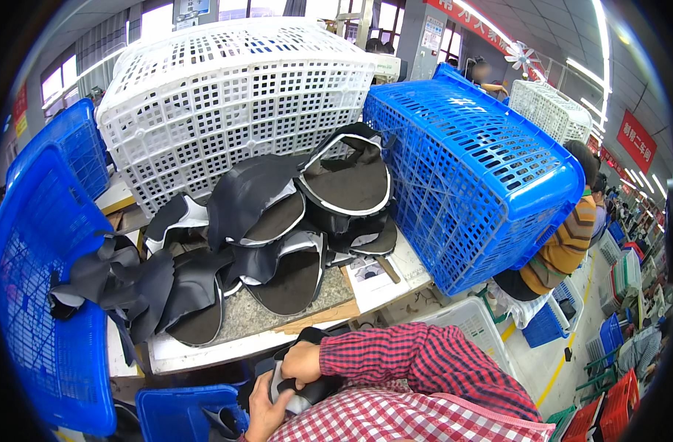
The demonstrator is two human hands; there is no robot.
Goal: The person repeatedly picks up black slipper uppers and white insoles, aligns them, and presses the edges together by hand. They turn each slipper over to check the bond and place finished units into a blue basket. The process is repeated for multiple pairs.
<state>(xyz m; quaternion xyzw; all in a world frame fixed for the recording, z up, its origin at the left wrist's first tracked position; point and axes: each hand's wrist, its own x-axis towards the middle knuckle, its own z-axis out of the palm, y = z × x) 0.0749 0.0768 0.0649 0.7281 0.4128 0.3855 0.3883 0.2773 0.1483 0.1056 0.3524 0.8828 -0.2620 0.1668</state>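
Close to my body, my left hand [266,409] is closed on the near side of a black and grey shoe upper [297,402], thumb pressing its edge. My right hand [301,364], fingers curled, grips the same piece from above. Part of the upper is hidden behind my hands and the checked apron [366,421]. Beyond, on the worktable [204,362], lies a pile of black shoe uppers with white edging and dark brown soles or linings; one upper [289,283] is nearest my hands, another [349,177] rests on top at the back.
A large white crate [233,103] lies on its side behind the pile. Blue crates stand at right [469,177] and left [49,295]. A blue bin [176,416] sits below the table. A printed sheet [372,283] lies on the table; a person [561,250] is at right.
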